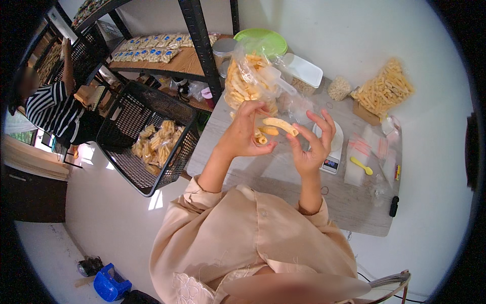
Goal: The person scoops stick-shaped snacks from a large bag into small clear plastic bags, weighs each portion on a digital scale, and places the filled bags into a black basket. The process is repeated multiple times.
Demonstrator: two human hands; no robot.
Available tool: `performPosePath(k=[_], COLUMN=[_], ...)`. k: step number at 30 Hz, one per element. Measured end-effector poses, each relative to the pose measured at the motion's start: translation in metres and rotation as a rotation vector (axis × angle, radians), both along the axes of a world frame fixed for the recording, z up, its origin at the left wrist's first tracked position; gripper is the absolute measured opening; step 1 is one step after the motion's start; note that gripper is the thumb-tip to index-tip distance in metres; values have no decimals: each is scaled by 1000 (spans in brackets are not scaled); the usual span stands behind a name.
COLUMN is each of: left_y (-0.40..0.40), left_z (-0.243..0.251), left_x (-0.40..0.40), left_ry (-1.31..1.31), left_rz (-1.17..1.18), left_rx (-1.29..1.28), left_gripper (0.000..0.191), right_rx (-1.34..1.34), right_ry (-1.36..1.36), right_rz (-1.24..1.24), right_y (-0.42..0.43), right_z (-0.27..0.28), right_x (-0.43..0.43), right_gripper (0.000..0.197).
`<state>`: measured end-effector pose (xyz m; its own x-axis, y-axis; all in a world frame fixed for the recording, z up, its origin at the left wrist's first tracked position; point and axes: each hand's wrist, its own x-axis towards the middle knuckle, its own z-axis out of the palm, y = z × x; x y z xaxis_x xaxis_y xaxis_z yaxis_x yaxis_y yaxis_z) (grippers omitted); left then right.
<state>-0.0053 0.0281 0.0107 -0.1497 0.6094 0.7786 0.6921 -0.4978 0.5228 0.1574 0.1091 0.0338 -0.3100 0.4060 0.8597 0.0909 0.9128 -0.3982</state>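
Observation:
My left hand (pixel 243 131) holds a small clear plastic bag with a red edge, its mouth spread, and a few tube-shaped snacks (pixel 262 139) show in it. Between the thumb and fingers of my right hand (pixel 313 142) is one long, curved snack tube (pixel 281 125), its far end at the bag's opening. Behind my hands stands a large clear bag of snack tubes (pixel 246 83) with a white plastic scoop (pixel 286 85) at its mouth. A white digital kitchen scale (pixel 336 146) lies just beyond my right hand, partly hidden by it.
A black plastic crate (pixel 152 186) with filled bags (pixel 161 140) stands left of the table (pixel 243 178). On the table's right are a yellow spoon (pixel 361 166), small zip bags (pixel 355 176) and another big snack bag (pixel 387 89). A person in a striped shirt (pixel 55 104) is by shelves at far left.

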Motion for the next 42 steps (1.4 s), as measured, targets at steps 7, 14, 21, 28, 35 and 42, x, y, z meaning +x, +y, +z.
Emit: performPosePath(k=[7, 14, 21, 28, 35, 42], left_y=[-2, 1, -1, -10, -40, -27], left_z=[-4, -13, -21, -31, -62, -57], left_x=[12, 22, 33, 20, 16, 30], left_ry=[31, -297, -298, -218, -1025, -1078], left_rz=[-46, -136, -39, 128, -181, -214], left_rx=[-28, -58, -87, -82, -452, -387], left_gripper=[84, 94, 97, 105, 84, 73], right_rx=[7, -241, -242, -416, -713, -655], right_ry=[-222, -178, -219, -200, 160, 208], right_rz=[87, 359, 421, 426, 454, 353], right_y=[-8, -4, -11, -4, 14, 15], right_z=[8, 10, 4, 3, -12, -27], right_x=[-6, 6, 6, -6, -15, -21], right_gripper=[26, 34, 19, 8, 8, 6])
